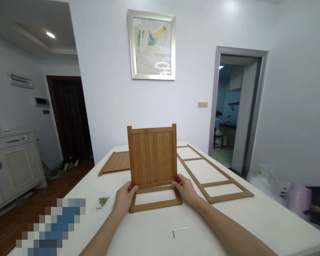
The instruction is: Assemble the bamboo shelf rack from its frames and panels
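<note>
A brown wooden panel (152, 156) with a framed border stands upright in front of me, and two short posts stick up at its top corners. My left hand (124, 195) grips its lower left corner between thumb and fingers. At the lower right corner, my right hand (187, 189) pinches it the same way. Directly below the panel is an open wooden frame (157, 206) with rounded near corners; whether the two are joined I cannot tell. A silver hex key (180, 229) lies nearer to me. Left of my left hand are several small screws (104, 200) on a clear plastic bag (97, 206).
On the white table (149, 238), a long wooden ladder-like frame (218, 184) lies to the right. Another wooden panel (116, 163) lies flat at the back left, partly hidden by the upright one. A person (218, 124) sits in the room beyond the doorway.
</note>
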A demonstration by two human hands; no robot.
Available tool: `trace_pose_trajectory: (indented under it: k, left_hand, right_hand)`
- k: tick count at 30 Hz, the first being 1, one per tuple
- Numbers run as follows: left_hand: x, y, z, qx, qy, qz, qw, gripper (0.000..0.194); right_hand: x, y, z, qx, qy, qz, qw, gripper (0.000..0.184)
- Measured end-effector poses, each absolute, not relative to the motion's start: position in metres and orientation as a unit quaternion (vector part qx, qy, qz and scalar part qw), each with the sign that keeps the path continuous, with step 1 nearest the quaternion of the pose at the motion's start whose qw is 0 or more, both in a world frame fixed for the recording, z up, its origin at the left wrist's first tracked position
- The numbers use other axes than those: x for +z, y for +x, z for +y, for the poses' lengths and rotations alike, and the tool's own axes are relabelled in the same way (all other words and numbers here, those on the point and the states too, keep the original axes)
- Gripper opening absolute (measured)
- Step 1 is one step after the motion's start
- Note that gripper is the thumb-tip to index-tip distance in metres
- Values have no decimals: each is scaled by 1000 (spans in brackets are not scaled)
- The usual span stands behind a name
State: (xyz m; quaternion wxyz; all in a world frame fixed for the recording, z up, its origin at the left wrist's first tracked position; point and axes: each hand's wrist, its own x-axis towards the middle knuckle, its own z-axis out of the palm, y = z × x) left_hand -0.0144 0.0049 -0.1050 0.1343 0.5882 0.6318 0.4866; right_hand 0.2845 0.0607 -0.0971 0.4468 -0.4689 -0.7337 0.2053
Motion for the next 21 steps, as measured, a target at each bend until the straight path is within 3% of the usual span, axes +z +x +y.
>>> trace_pose_trajectory:
  k: [6, 13, 17, 21]
  left_hand:
    - [-94, -11, 1, 539, 569, 602, 157, 30]
    - [-65, -8, -11, 622, 514, 467, 362, 39]
    - [-52, -15, -18, 658, 434, 416, 454, 34]
    - [-50, -25, -18, 690, 348, 400, 492, 22]
  right_hand:
    - [-90, 284, 55, 205, -447, -719, 491, 19]
    - [-77, 290, 47, 225, -392, -707, 544, 57]
    - [-67, 289, 38, 259, -335, -699, 577, 47]
    - [-68, 284, 36, 188, -354, -706, 584, 46]
